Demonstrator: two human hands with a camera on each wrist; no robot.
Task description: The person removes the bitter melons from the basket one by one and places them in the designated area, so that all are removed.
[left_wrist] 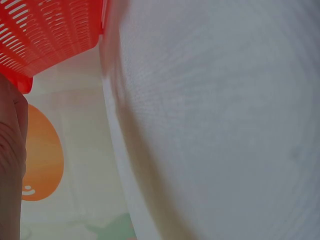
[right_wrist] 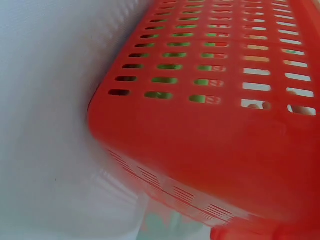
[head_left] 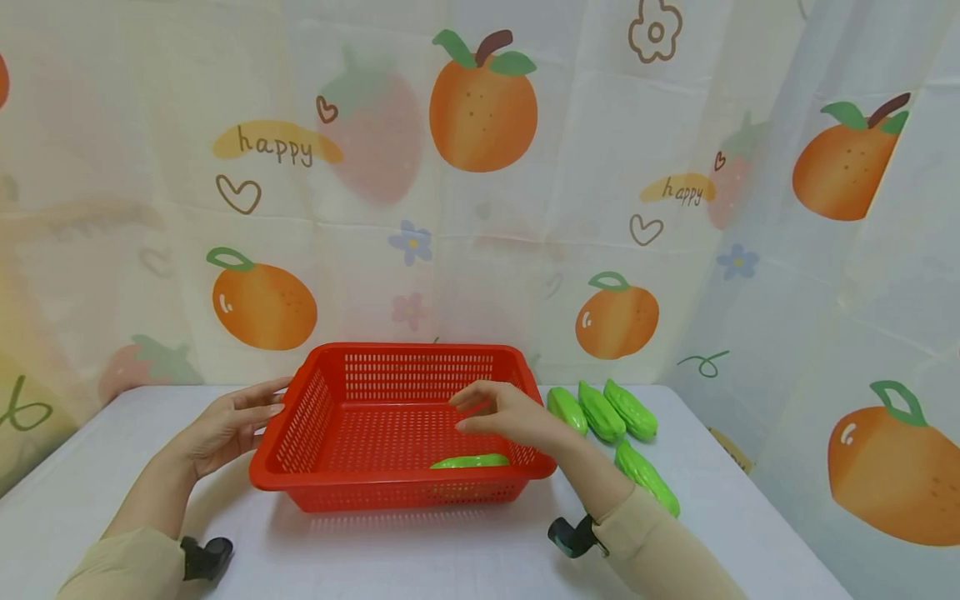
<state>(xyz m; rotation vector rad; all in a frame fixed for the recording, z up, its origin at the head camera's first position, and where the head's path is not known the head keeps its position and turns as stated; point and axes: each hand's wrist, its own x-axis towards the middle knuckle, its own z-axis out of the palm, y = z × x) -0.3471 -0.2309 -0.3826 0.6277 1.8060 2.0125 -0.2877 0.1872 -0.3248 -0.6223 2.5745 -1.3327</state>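
A red perforated plastic basket [head_left: 405, 483] stands on the white table in the head view. My left hand [head_left: 228, 425] is at its left rim, fingers mostly straight with their tips against the edge; part of that hand [left_wrist: 11, 135] shows in the left wrist view. Over the basket's right part hovers my right hand [head_left: 510, 410], its fingers loosely bent with nothing visible between them. One bright green bitter melon [head_left: 472, 461] lies inside near the front wall, partly hidden by the rim. The right wrist view shows the basket wall [right_wrist: 200, 140] with green behind its slots.
Several more bitter melons [head_left: 600, 412] lie on the table to the right of the basket, one of them [head_left: 647, 477] nearer the front, beside my right forearm. A fruit-patterned curtain [head_left: 480, 242] hangs behind the table [head_left: 375, 558] and along its right side.
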